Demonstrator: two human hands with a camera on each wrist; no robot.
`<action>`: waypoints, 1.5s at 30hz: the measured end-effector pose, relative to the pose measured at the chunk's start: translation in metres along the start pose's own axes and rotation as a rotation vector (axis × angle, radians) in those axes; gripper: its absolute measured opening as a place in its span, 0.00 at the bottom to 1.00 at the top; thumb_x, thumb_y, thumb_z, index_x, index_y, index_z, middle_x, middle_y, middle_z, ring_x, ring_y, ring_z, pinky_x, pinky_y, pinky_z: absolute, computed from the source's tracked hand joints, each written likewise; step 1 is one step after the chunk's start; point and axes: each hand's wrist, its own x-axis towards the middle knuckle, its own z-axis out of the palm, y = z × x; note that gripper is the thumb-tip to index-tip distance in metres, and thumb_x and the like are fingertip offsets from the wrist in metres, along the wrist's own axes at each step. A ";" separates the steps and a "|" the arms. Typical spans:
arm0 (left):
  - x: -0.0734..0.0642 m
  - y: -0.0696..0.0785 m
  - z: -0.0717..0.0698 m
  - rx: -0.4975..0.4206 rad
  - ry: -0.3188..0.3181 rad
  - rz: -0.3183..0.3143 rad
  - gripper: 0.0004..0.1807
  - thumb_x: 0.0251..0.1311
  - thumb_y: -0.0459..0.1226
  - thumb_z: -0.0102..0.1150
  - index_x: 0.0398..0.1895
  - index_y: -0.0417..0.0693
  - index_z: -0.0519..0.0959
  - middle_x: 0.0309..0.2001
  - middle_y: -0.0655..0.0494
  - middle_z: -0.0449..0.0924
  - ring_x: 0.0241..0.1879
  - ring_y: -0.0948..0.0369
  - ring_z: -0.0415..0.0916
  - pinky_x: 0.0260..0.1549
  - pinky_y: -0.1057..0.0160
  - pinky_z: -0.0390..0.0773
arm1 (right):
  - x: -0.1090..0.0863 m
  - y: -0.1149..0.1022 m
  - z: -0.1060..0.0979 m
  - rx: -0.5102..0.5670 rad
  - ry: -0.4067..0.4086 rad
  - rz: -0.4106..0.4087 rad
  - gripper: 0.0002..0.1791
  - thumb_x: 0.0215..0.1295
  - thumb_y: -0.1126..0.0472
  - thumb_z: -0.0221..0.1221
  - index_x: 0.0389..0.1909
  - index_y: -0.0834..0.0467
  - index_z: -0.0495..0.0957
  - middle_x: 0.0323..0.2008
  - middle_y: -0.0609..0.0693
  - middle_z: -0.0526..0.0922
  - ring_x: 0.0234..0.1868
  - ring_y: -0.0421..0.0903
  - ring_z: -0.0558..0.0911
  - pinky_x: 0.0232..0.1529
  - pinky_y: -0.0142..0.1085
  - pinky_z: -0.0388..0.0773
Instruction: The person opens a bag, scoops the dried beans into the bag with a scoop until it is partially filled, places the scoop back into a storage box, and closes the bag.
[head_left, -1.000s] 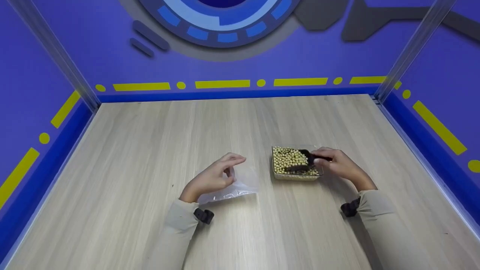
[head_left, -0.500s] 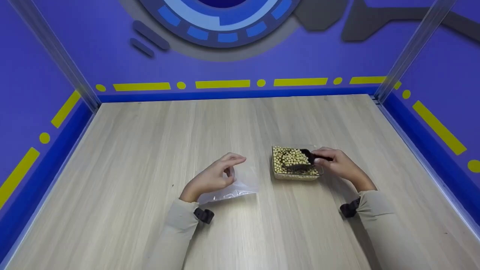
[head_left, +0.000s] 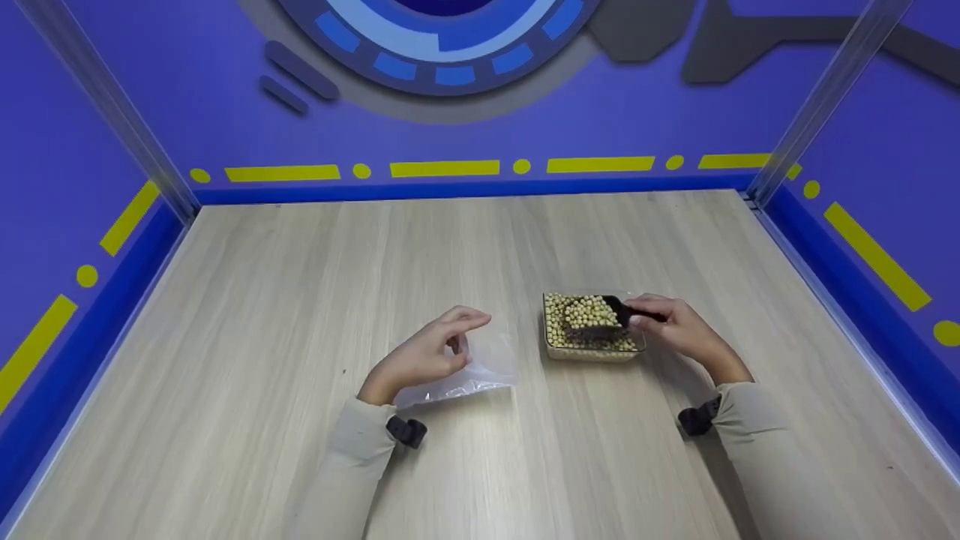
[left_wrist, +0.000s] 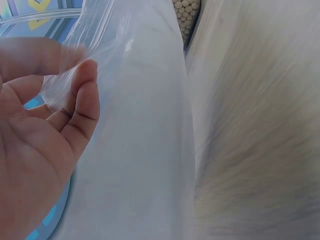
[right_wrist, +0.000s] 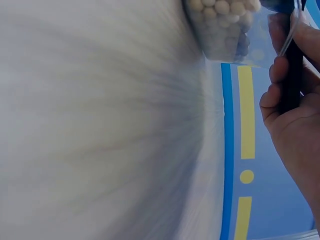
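Note:
My left hand point(head_left: 420, 356) holds a clear plastic zip bag point(head_left: 491, 364) near its mouth. In the left wrist view the thin film of the bag point(left_wrist: 140, 125) passes at the fingertips, and its body hangs down beside the hand. On the right, my right hand point(head_left: 686, 334) grips the black handle of a scoop point(head_left: 611, 304). The scoop bears a heap of pale yellow soybeans point(head_left: 589, 311) and sits over a clear rectangular container point(head_left: 592, 355) full of more soybeans. In the right wrist view the fingers curl round the black handle point(right_wrist: 291, 82).
The container stands on a light wood table point(head_left: 465, 247), just right of the bag. Blue panels point(head_left: 480, 135) with yellow marks bound the table at the back and both sides. Black straps with small devices point(head_left: 406, 431) sit on both wrists.
The right hand has levelled and raised the scoop slightly from among the soybeans, and a rounded heap now shows in it. The left hand and bag have stayed in place.

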 end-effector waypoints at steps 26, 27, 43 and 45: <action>0.000 0.002 0.000 0.009 -0.007 -0.007 0.28 0.58 0.23 0.47 0.65 0.34 0.68 0.62 0.44 0.68 0.37 0.63 0.71 0.41 0.66 0.76 | 0.010 -0.022 -0.003 0.074 -0.049 -0.114 0.16 0.66 0.68 0.56 0.53 0.67 0.79 0.51 0.63 0.80 0.49 0.24 0.74 0.47 0.18 0.70; 0.000 0.002 0.001 0.008 -0.007 -0.005 0.28 0.57 0.22 0.47 0.65 0.34 0.68 0.62 0.44 0.69 0.37 0.62 0.71 0.41 0.65 0.76 | 0.010 -0.028 -0.002 0.075 -0.056 -0.119 0.16 0.66 0.68 0.56 0.53 0.67 0.79 0.51 0.64 0.80 0.49 0.25 0.74 0.47 0.19 0.70; 0.000 0.002 0.002 0.013 -0.004 0.031 0.28 0.57 0.21 0.48 0.64 0.34 0.69 0.61 0.42 0.70 0.34 0.64 0.71 0.41 0.65 0.77 | 0.022 -0.040 0.014 0.138 -0.111 -0.159 0.15 0.64 0.68 0.58 0.51 0.66 0.81 0.49 0.63 0.82 0.49 0.30 0.76 0.48 0.22 0.71; 0.001 0.001 0.003 0.016 -0.004 0.035 0.28 0.57 0.21 0.48 0.64 0.34 0.69 0.61 0.43 0.70 0.34 0.64 0.71 0.41 0.65 0.77 | 0.023 -0.042 0.017 0.149 -0.119 -0.167 0.15 0.64 0.68 0.58 0.51 0.66 0.81 0.50 0.63 0.81 0.50 0.31 0.76 0.50 0.23 0.71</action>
